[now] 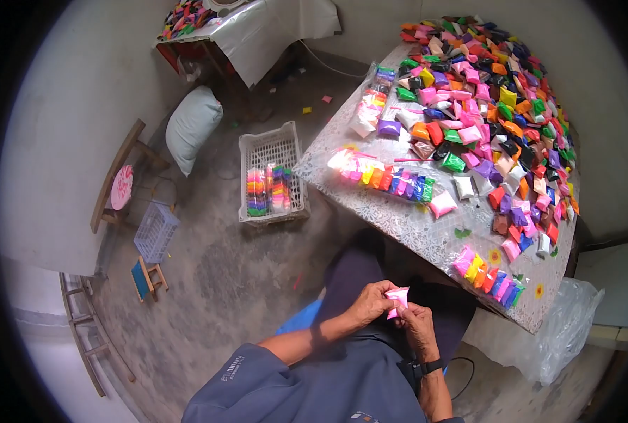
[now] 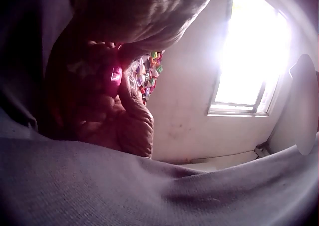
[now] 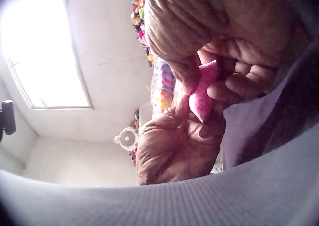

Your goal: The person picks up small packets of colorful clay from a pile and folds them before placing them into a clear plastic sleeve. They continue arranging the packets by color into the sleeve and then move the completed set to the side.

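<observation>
Fingertips and thumb of the left hand [image 1: 372, 303], bent in, pinch a small, glossy pink pillow-shaped packet [image 1: 397, 299] at its left side, with only the packet's own thickness between them. The packet is held up in front of the lap, off the table, and lies between the two hands, touching both, so neither is plainly nearer. Its long axis runs roughly away from the body with a slight tilt: in the head view the far end sticks out beyond the fingers and points towards the table, while the near end sits down among the fingertips. The right wrist view shows the same lie, the packet's length crossing the gap between the hands rather than running from one hand to the other. On its right side the right hand [image 1: 418, 326] closes in, thumb and curled fingers gripping the packet near its lower end; how hard either hand squeezes cannot be told. Beyond the hands and to their right stands the table with a patterned pale cover [image 1: 427, 229]. Near its close edge lies a clear plastic bag with a row of many-coloured packets [image 1: 489, 278], and farther back spreads a large heap of loose, bright packets [image 1: 504, 127].
</observation>
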Demonstrator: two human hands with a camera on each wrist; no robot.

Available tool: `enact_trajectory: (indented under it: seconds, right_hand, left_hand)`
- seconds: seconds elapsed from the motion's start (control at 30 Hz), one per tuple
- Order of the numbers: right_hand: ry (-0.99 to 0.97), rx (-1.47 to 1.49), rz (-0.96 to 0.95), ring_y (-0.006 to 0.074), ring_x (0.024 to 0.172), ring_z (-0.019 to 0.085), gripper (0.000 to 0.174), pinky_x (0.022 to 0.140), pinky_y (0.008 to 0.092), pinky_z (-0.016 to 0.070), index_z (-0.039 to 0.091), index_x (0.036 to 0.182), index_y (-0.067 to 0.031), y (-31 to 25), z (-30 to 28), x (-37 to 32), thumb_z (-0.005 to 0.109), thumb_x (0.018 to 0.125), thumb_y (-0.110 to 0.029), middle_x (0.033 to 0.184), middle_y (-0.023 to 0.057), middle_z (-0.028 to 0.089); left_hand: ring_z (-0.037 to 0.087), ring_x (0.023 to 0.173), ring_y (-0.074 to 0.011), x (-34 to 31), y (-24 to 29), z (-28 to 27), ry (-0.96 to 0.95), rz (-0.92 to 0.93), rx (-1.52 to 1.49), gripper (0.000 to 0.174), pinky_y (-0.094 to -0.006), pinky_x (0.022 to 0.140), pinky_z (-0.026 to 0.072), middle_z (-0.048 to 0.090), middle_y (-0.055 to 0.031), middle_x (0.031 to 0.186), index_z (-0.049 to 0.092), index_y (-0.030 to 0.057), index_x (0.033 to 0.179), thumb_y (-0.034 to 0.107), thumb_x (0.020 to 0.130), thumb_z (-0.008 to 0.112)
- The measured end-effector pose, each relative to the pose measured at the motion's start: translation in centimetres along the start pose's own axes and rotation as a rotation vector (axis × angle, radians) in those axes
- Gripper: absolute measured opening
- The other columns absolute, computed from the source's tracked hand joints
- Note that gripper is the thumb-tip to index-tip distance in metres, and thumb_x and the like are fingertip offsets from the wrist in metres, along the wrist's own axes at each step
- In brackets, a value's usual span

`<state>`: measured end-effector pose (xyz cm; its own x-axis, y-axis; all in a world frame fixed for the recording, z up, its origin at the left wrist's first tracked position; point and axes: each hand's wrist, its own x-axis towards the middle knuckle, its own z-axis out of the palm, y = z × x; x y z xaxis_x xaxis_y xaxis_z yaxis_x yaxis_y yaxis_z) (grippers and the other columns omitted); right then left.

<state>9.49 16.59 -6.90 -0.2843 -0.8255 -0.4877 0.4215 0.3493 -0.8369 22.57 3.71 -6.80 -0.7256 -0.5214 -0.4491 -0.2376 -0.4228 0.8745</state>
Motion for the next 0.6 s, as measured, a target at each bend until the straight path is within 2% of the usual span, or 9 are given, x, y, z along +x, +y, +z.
enact_trajectory:
  seconds: [0.2,0.27,0.47,0.6]
  right_hand:
    - [-0.004,0.067,-0.024,0.0083,0.061,0.054,0.029,0.058,0.0231,0.0413,0.071,0.082,0.0008,-0.4,0.6,0.0,0.067,0.096,-0.024,0.072,0.0025,0.065]
    - [-0.002,0.046,0.007,0.0061,0.063,0.052,0.025,0.060,0.0225,0.0394,0.072,0.086,0.0005,-1.0,0.8,-0.1,0.066,0.097,-0.021,0.071,-0.0002,0.063]
    - [0.009,0.055,-0.001,0.0065,0.062,0.052,0.026,0.059,0.0233,0.0386,0.070,0.081,-0.0005,-1.2,1.1,-0.2,0.066,0.097,-0.021,0.070,-0.0005,0.061]
    - [0.008,0.039,0.011,0.0063,0.062,0.051,0.026,0.059,0.0233,0.0383,0.069,0.078,-0.0013,-0.9,0.6,-0.2,0.066,0.096,-0.020,0.068,-0.0010,0.060]
  left_hand:
    - [0.066,0.084,-0.0124,0.1,0.1,-0.4,0.007,0.024,-0.018,0.028,-0.0284,0.074,0.0538,0.072,-0.0091,0.097,0.066,-0.0040,0.113,0.009,0.089,0.070]
    - [0.065,0.079,-0.0106,-0.1,0.8,-0.3,0.046,-0.009,-0.069,0.019,-0.0261,0.071,0.0527,0.070,-0.0064,0.091,0.066,-0.0028,0.104,0.004,0.087,0.068]
    - [0.064,0.079,-0.0099,0.1,-0.3,0.1,0.065,-0.003,-0.234,0.017,-0.0254,0.071,0.0520,0.069,-0.0057,0.089,0.065,-0.0014,0.103,0.005,0.088,0.067]
    - [0.067,0.082,-0.0123,0.1,-0.7,-0.1,0.005,0.018,-0.176,0.027,-0.0269,0.072,0.0539,0.070,-0.0082,0.096,0.063,-0.0016,0.113,0.012,0.090,0.069]
